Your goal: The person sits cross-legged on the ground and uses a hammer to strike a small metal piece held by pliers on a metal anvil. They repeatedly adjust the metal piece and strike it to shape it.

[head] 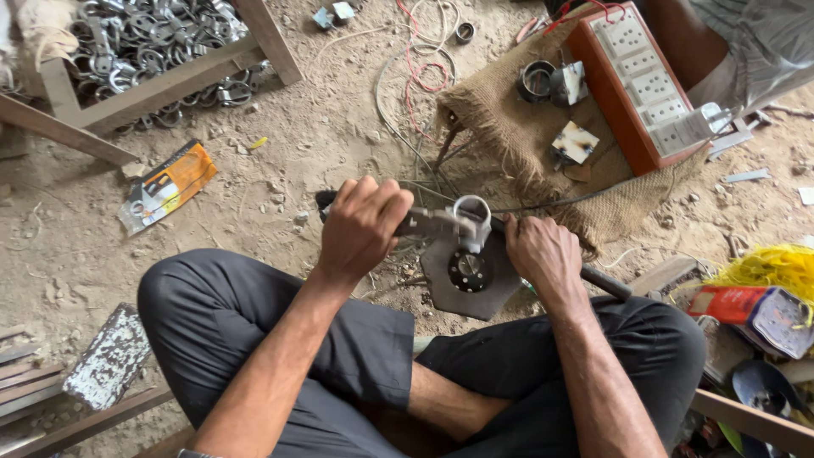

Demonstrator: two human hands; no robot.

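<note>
Over dark floor plate point(441, 293): metal ring clamp point(471, 219) seated on gripped tool point(428, 224), left hand point(360, 225) fisted around handle, right hand point(543, 253) closed on dark rod point(604, 282), clamp pile point(153, 38) unworked

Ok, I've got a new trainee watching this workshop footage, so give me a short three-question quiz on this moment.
1. True or false: the left hand grips the handle of the grey metal tool.
2. What lies under the metal ring? A) dark flat plate B) wooden board C) yellow rope
3. What does the orange switchboard with white sockets rest on?

Key
1. True.
2. A: the dark flat plate on the floor.
3. The burlap sack, beyond the right hand.
</note>
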